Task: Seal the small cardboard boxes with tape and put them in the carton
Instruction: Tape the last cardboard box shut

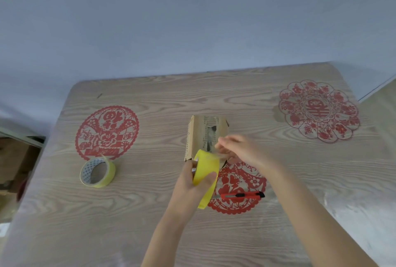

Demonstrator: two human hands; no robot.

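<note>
The wood-grain counter [150, 213] fills the lower half of the view, against a pale wall. Three red paper-cut decorations lie flat on it: one at the left [107, 133], one at the far right [319, 111], and one near the front centre [237, 187], partly covered.

The small cardboard box [201, 136] stands in the middle of the counter, its worn top face showing old tape and a torn hole.

The left hand [188, 187] is raised just in front of the box, its fingers and thumb curled round a yellow tape roll [206, 172] held on edge. The right hand [237, 149] is blurred over the box's near right corner. Its fingers are pressed together, pinching a clear tape strip [222, 155] that runs back to the roll.

A second tape roll [98, 172] lies at the left, well apart from the box. A red and black utility knife [242, 195] lies across the front paper-cut, just right of the held roll.
</note>
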